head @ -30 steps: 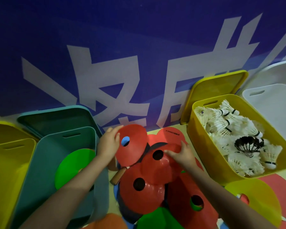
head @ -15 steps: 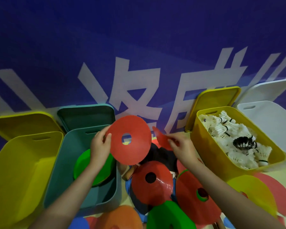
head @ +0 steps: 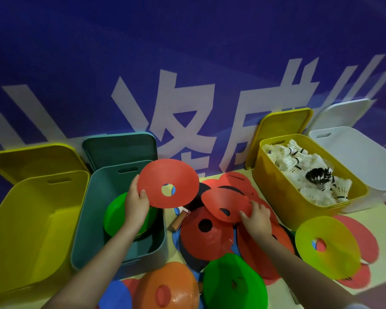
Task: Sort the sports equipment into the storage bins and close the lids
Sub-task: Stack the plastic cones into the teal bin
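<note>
My left hand grips the rim of a red disc cone, holding it up over the right edge of the teal bin. A green disc cone lies inside that bin. My right hand pinches the edge of a second red disc cone, tilted above the pile of disc cones on the floor between the bins. Red, orange, green, yellow and blue cones make up the pile.
An open yellow bin stands far left, its lid leaning behind it. At right a yellow bin holds several shuttlecocks, with a white bin beyond it. A wooden paddle handle pokes from the pile. A blue banner wall stands behind.
My left hand has kept the red cone raised beside the teal bin. My right hand has lowered its red cone, now tilted flatter over the pile. The camera has shifted slightly.
</note>
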`<state>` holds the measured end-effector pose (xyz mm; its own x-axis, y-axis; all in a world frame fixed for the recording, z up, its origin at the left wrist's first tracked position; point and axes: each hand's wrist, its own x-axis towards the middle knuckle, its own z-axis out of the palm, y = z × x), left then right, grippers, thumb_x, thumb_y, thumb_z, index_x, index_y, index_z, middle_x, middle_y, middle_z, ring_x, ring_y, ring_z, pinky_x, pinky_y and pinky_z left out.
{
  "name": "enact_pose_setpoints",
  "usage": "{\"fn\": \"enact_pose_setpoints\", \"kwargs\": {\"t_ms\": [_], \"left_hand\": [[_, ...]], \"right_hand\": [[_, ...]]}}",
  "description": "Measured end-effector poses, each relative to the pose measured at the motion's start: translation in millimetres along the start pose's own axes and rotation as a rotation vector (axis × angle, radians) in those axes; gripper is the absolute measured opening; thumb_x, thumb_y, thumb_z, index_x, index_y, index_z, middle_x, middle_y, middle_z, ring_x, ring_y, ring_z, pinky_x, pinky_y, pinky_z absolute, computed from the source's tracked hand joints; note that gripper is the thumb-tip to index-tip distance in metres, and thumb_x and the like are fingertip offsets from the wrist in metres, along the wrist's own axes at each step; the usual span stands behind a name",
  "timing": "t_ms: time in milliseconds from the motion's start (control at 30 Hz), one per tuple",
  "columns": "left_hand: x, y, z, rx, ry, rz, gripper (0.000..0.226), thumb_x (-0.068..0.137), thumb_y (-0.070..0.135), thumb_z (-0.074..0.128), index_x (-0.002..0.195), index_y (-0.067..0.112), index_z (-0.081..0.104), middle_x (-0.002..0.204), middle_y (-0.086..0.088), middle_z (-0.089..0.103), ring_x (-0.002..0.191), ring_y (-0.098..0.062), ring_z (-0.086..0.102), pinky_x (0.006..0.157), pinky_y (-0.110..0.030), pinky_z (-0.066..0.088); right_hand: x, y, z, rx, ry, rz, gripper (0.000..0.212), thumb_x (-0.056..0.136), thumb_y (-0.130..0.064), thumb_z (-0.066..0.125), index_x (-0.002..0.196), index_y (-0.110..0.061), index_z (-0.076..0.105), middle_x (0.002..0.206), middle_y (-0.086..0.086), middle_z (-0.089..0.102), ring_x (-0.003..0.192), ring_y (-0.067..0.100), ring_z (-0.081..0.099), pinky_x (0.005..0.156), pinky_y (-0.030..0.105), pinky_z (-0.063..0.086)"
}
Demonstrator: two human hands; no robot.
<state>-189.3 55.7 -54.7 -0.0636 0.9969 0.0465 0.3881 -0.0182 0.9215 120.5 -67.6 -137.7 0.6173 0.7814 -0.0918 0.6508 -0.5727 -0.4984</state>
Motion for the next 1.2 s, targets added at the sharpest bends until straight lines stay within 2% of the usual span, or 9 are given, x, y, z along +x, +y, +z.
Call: {"fn": "enact_pose_setpoints", "kwargs": {"t_ms": [167,333,400,500,600,700,800,933,1200], "left_hand": [[-1,-1,0,-0.018,0.026,-0.027,0.05,0.096,0.002,0.038,0.144,0.016,0.036,0.137,-0.011,0.05,0.121,-0.027,0.049,0.092,-0.031,0.038],[3,-6,4,-0.014,0.06,-0.068,0.05,0.097,0.003,0.038,0.145,0.018,0.035,0.137,-0.009,0.048,0.12,-0.025,0.049,0.092,-0.031,0.039],[7,-10,5,-0.014,0.074,-0.08,0.051,0.096,0.003,0.038,0.145,0.018,0.034,0.137,-0.01,0.049,0.119,-0.028,0.049,0.094,-0.036,0.042],[17,-16,4,-0.025,0.075,-0.097,0.049,0.096,0.003,0.039,0.142,0.019,0.037,0.132,-0.007,0.05,0.116,-0.025,0.051,0.091,-0.036,0.044],[33,-20,-6,-0.071,0.105,-0.069,0.048,0.094,0.002,0.04,0.138,0.022,0.041,0.129,-0.001,0.051,0.119,-0.022,0.05,0.09,-0.029,0.037],[46,-25,-35,-0.018,0.184,-0.061,0.049,0.094,0.004,0.04,0.139,0.023,0.041,0.133,-0.003,0.05,0.119,-0.021,0.048,0.092,-0.032,0.038],[46,-40,-71,0.082,0.216,-0.037,0.049,0.094,0.002,0.039,0.14,0.019,0.041,0.136,-0.01,0.05,0.122,-0.029,0.048,0.096,-0.041,0.042],[39,-69,-93,0.288,0.121,-0.039,0.05,0.091,-0.004,0.042,0.139,0.009,0.042,0.135,-0.017,0.052,0.123,-0.033,0.049,0.101,-0.04,0.039],[49,-96,-86,0.495,-0.048,-0.203,0.045,0.095,0.007,0.046,0.139,0.002,0.039,0.132,-0.023,0.053,0.12,-0.039,0.051,0.095,-0.039,0.041]], "right_hand": [[22,-12,11,0.01,-0.177,0.159,0.081,0.087,-0.029,0.061,0.149,-0.004,0.015,0.134,0.023,0.046,0.124,0.04,0.044,0.1,0.041,0.037],[41,-27,18,0.415,-0.156,0.26,0.058,0.086,0.003,0.048,0.142,0.0,0.034,0.13,0.026,0.053,0.117,0.04,0.052,0.096,0.038,0.041],[45,-31,19,0.5,-0.179,0.243,0.054,0.088,0.004,0.043,0.141,-0.004,0.037,0.131,0.022,0.053,0.112,0.038,0.056,0.092,0.035,0.045],[51,-40,10,0.646,-0.167,0.237,0.05,0.09,0.007,0.039,0.138,-0.006,0.043,0.128,0.015,0.053,0.097,0.029,0.056,0.07,0.029,0.043],[59,-56,-5,0.811,-0.107,0.223,0.049,0.09,0.009,0.037,0.136,-0.006,0.047,0.129,0.013,0.054,0.098,0.022,0.053,0.078,0.03,0.044],[59,-81,-18,0.827,-0.095,0.139,0.047,0.091,0.007,0.038,0.136,-0.004,0.048,0.134,0.011,0.051,0.11,0.019,0.05,0.088,0.029,0.041],[43,-112,-22,0.852,-0.117,0.052,0.044,0.094,0.005,0.039,0.135,-0.004,0.048,0.129,0.007,0.052,0.109,0.016,0.049,0.083,0.024,0.044],[21,-144,-7,0.867,-0.158,-0.005,0.04,0.094,0.004,0.04,0.13,-0.007,0.052,0.122,0.016,0.058,0.098,0.026,0.057,0.07,0.023,0.045],[-9,-176,5,0.808,-0.169,-0.088,0.037,0.096,-0.002,0.042,0.131,-0.008,0.052,0.125,0.007,0.055,0.103,0.015,0.05,0.08,0.025,0.039]]}}
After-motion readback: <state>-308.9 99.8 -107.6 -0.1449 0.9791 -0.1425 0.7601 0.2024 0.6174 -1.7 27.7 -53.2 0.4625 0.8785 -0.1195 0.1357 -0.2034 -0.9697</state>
